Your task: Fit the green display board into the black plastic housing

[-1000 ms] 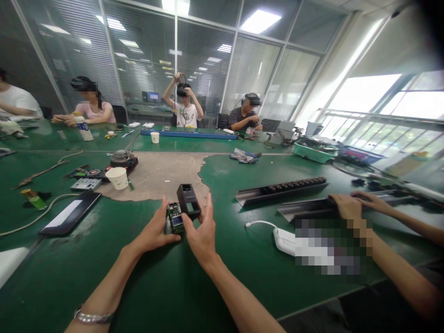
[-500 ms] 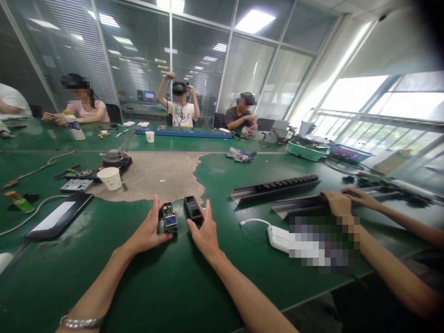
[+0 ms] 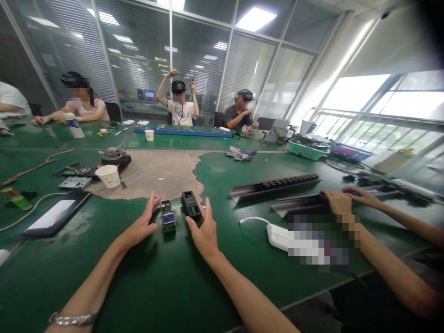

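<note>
A small green circuit board module with a little screen on top sits on the green table in front of me. Just left of it is my left hand, fingers apart and holding nothing, a gap showing between hand and module. On the module's other side, my right hand grips a black plastic housing with rectangular cut-outs in its face. Thumb and fingers lie along the housing's sides. The far side of the housing is partly hidden by the fingers.
To the right lie dark metal rails and a white power bank with a cable; a co-worker's hands rest on one rail. At left are a black phone-like slab, a paper cup and electronic parts. Several people sit across the table.
My hands have drawn apart, the right one carrying the black housing away from the circuit board module. My left hand has let go of the module, which stays on the table.
</note>
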`<state>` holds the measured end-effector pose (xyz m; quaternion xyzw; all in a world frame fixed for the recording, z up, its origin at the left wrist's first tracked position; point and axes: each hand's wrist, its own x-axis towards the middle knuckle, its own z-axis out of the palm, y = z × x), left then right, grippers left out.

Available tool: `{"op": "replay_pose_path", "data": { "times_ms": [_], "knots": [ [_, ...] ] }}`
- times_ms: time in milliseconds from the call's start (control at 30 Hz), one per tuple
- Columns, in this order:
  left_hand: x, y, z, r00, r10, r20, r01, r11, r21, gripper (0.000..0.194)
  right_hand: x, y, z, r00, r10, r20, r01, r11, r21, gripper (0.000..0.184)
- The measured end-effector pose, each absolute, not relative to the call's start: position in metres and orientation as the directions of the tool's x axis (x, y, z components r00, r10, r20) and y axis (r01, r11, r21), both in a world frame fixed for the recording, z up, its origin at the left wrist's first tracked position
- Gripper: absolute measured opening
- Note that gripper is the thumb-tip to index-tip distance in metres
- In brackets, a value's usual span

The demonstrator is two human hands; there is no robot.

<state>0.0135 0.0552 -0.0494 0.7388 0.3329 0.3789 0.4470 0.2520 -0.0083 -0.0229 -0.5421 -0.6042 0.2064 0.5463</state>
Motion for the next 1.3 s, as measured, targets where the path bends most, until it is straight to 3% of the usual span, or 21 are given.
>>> {"op": "replay_pose_path", "data": {
  "times_ms": [300, 700, 1100, 1300],
  "knots": [
    [0.018, 0.078, -0.068, 0.23, 0.964, 0.131, 0.004, -0.135, 0.991, 0.087, 0.212, -0.016, 0.017, 0.057, 0.888, 0.457, 0.358, 0.409, -0.839, 0.087],
    [0.023, 0.064, -0.052, 0.18, 0.976, 0.119, 0.032, -0.127, 0.991, 0.08, 0.186, -0.009, 0.008, 0.104, 0.904, 0.416, 0.572, 0.287, -0.768, 0.088],
    [0.028, 0.065, -0.048, 0.106, 0.992, 0.071, 0.014, -0.073, 0.997, 0.081, 0.182, -0.015, -0.002, 0.084, 0.919, 0.385, 0.615, 0.256, -0.746, 0.092],
    [0.028, 0.065, -0.05, 0.086, 0.993, 0.075, 0.009, -0.076, 0.997, 0.077, 0.184, -0.018, 0.0, 0.037, 0.912, 0.409, 0.679, 0.277, -0.679, 0.094]
  ]
}}
